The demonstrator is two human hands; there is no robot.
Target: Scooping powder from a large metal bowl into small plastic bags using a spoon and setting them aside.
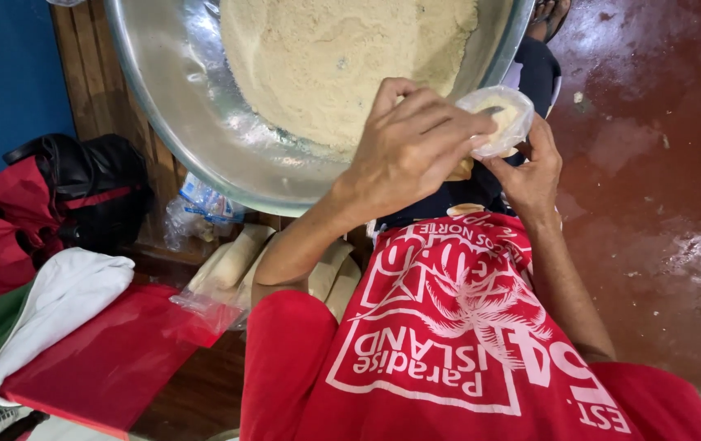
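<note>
Small plastic bag (499, 118) pinched between both hands, mouth held open; left hand (406, 147) above, right hand (533, 175) beneath; bowl (162, 106) just beside.

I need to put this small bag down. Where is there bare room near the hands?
Bare room: the red floor beside the big metal bowl. Crowded: the wooden bench, under the bowl, with filled packets and clutter. Both hands, left hand and right hand, hold the small clear bag.
</note>
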